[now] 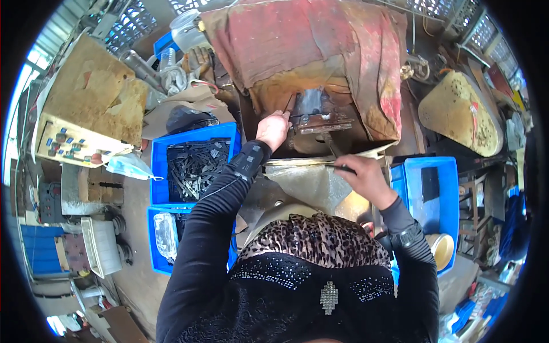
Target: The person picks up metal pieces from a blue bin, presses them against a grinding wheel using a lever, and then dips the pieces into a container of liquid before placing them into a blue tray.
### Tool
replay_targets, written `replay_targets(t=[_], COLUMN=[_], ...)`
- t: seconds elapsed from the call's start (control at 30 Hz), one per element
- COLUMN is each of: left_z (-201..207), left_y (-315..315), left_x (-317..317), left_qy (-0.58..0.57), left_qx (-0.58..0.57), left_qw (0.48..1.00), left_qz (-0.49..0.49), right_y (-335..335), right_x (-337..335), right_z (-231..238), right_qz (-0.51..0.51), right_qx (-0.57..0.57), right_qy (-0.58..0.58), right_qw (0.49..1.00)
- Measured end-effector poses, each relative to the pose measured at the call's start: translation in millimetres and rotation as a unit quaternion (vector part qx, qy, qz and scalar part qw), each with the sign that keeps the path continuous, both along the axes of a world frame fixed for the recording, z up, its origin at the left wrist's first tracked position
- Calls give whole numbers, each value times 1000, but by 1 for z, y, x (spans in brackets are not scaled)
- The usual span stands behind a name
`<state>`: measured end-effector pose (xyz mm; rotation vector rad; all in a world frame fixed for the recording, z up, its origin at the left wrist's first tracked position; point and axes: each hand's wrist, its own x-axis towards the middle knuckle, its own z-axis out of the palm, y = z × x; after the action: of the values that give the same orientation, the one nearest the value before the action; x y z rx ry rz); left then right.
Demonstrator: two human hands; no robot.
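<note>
The lever (331,144) slants from the metal fixture (325,124) below a draped cloth (274,40); the right hand (369,180) is wrapped round its near end, hiding it. The left hand (273,129) is beside the fixture, fingers bent; whether they pinch anything cannot be told. A sleeve (209,217) partly covers a blue bin (158,174).

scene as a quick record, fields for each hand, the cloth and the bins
left hand: beside the metal clamp, seemingly pinching a thin dark piece
right hand: closed on a dark handle leading up to the clamp
cloth: red, stained, draped beyond the hands
left bin: blue, heaped with dark strips
right bin: blue, right of the right hand
</note>
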<state>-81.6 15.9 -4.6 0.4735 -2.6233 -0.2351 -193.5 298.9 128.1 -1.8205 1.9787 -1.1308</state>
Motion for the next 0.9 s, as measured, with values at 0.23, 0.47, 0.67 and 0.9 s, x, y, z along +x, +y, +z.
replay_targets(t=[0.23,0.47,0.67,0.9], left_z=[-137,-177,-36,104], left_y=[-59,-55,3,106], left_x=[-14,-17,-10,-6], left_qy=[-11,90,-82,82], left_qx=[367,679,-27,32], left_qw=[897,620,995,996], left_qz=[-247,-383,-53,-11], right_y=[41,32,3,-62], right_x=[20,5,-41,-31], right_z=[-31,-28,-36,-26], right_qz=[4,-16,-196,-132], right_qx=[67,126,82,-54], right_qy=[0,-252,-480,-738], right_qw=[998,960,851,660])
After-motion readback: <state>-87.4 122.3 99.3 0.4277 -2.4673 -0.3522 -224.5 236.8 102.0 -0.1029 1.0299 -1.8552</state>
